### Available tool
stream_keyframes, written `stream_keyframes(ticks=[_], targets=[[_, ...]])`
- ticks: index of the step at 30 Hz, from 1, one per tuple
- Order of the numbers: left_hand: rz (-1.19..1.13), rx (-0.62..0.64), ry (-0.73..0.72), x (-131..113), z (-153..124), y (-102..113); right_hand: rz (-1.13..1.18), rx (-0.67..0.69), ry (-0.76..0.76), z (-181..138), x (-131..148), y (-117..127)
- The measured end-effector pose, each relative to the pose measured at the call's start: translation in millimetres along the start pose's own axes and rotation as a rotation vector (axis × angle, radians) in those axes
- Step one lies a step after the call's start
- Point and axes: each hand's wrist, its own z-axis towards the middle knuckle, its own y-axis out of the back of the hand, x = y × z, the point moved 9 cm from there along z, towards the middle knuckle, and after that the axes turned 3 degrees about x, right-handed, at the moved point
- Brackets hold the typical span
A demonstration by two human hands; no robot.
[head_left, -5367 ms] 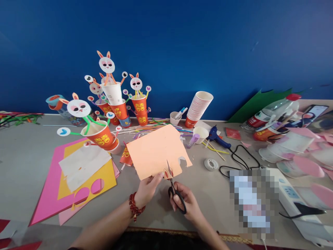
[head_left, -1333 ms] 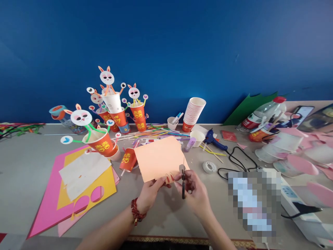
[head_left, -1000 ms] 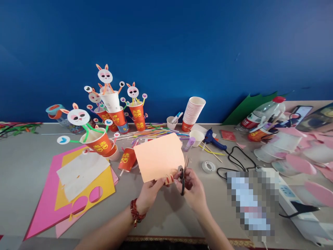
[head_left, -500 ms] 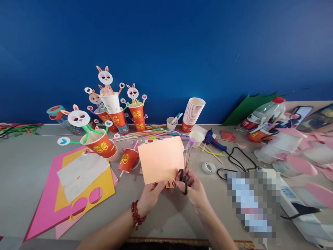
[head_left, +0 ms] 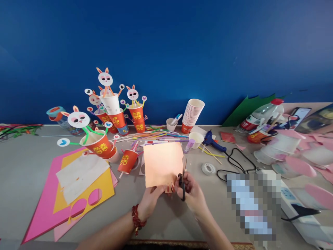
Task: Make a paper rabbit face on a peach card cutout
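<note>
My left hand [head_left: 153, 197] pinches the lower edge of a peach-coloured sheet of paper [head_left: 163, 163], held up above the table. Small red-brown pointed ovals [head_left: 170, 188], like ear shapes, show at the sheet's lower right, between the fingers of both hands; whether they are drawn or loose is too small to tell. Black-handled scissors [head_left: 183, 189] are in my right hand [head_left: 194, 194], blades pointing up along the sheet's right edge. My right thumb and fingertips sit close to the ovals. A bead bracelet [head_left: 137, 218] circles my left wrist.
Paper-cup rabbit figures [head_left: 101, 142] stand at the back left, beside pink and yellow sheets [head_left: 41, 205]. Beyond my hands are straws and pens, stacked cups [head_left: 193, 113] and a blue glue gun [head_left: 212, 140]. A tape roll [head_left: 208, 168] and power strip [head_left: 287, 198] lie to the right.
The sheet has turned slightly, and its left edge has shifted right. The scissors and my right hand have moved a little lower and to the left. The grips look the same.
</note>
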Motion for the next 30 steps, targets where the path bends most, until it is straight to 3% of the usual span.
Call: stream_keyframes(ticks=[7,10,13,17,19,21,23,27,30], targets=[[0.02,-0.223,0.029,11,4,24,-0.017,0.041,-0.022,0,-10,-11],[0.015,-0.231,0.026,9,5,26,0.014,0.056,-0.05,-3,-15,-9],[0.003,-0.123,0.111,7,6,15,0.089,0.027,-0.053,-5,-17,-1],[0.204,0.183,0.256,1,3,-6,0.1,-0.032,-0.014,-8,-9,8],[0.51,0.267,0.184,-15,1,-5,0.095,-0.042,0.007,-10,-4,8],[0.814,0.229,-0.031,-45,-1,-1,0.12,-0.058,0.017,-10,0,7],[0.928,0.211,-0.123,-65,-7,-2,0.161,-0.072,0.018,-11,1,3],[0.732,0.238,-0.156,-80,-17,-15,0.186,-0.054,0.029,-13,2,-11],[0.49,0.256,-0.182,-79,-16,-25,0.194,-0.046,0.052,-15,3,-19]])
